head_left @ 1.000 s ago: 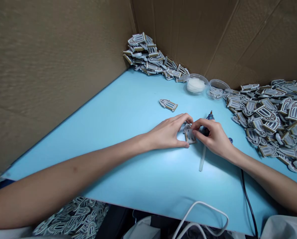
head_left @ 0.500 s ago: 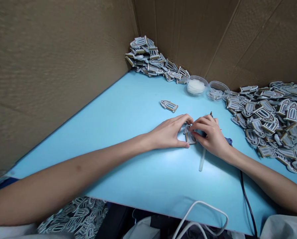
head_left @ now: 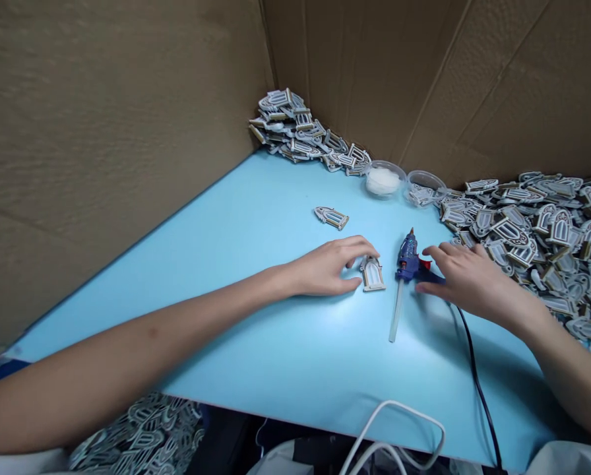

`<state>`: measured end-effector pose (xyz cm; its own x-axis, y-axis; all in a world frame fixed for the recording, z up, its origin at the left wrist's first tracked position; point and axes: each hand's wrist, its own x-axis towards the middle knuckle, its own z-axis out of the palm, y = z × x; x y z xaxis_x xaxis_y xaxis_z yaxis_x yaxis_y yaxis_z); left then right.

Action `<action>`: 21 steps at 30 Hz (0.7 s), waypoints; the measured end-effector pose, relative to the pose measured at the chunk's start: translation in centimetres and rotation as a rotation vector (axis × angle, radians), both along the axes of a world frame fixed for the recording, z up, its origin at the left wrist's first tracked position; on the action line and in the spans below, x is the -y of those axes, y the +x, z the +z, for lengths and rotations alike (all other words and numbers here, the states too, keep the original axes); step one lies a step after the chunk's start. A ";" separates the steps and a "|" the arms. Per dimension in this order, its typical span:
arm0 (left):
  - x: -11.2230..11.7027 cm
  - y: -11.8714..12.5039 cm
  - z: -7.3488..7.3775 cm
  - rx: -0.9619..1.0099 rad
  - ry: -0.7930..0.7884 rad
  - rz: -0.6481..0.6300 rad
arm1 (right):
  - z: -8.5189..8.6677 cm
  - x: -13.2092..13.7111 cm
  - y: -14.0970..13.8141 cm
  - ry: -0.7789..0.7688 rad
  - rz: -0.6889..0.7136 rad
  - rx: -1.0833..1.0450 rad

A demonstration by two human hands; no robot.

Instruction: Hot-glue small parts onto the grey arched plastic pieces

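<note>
My left hand (head_left: 328, 267) rests on the table, its fingers and thumb curled about the upper and left edges of a small arched window-shaped piece (head_left: 373, 276) lying flat. The piece has a pale middle and a gold-brown trim. To its right lies a blue glue gun (head_left: 407, 256), nozzle pointing away from me, a clear glue stick (head_left: 396, 313) sticking out behind. My right hand (head_left: 466, 280) is open at the gun's handle, fingers and thumb spread on either side of it. Whether it touches the handle I cannot tell.
Another arched piece (head_left: 332, 217) lies beyond my left hand. Piles of such pieces stand in the far corner (head_left: 300, 132) and at right (head_left: 537, 231). Two clear tubs (head_left: 385, 179) (head_left: 424, 189) sit by the cardboard wall (head_left: 365, 79). A black cord (head_left: 478, 382) trails from the gun.
My right hand has left the arched piece and moved right to the glue gun's handle, its fingers now spread. My left hand stays by the piece. The view has shifted slightly.
</note>
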<state>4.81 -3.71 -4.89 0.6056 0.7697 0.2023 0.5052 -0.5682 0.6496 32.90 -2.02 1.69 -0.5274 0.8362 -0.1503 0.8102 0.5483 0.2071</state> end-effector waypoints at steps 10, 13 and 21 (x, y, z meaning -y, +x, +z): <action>-0.2 -0.4 -0.8 0.029 0.087 -0.050 | -5.4 -0.7 3.6 -0.439 -0.205 -1.250; 0.0 -0.3 -0.5 -0.004 0.090 -0.073 | -5.9 -0.4 3.8 -0.572 -0.222 -1.472; 0.2 0.1 -0.3 -0.026 0.019 0.001 | -5.8 1.4 3.4 -0.645 -0.159 -1.110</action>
<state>4.89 -3.94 -5.20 0.6103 0.7662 0.2013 0.5219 -0.5800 0.6255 36.28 -3.46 -4.14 -0.5310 0.8419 -0.0961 0.4424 0.1787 -0.8788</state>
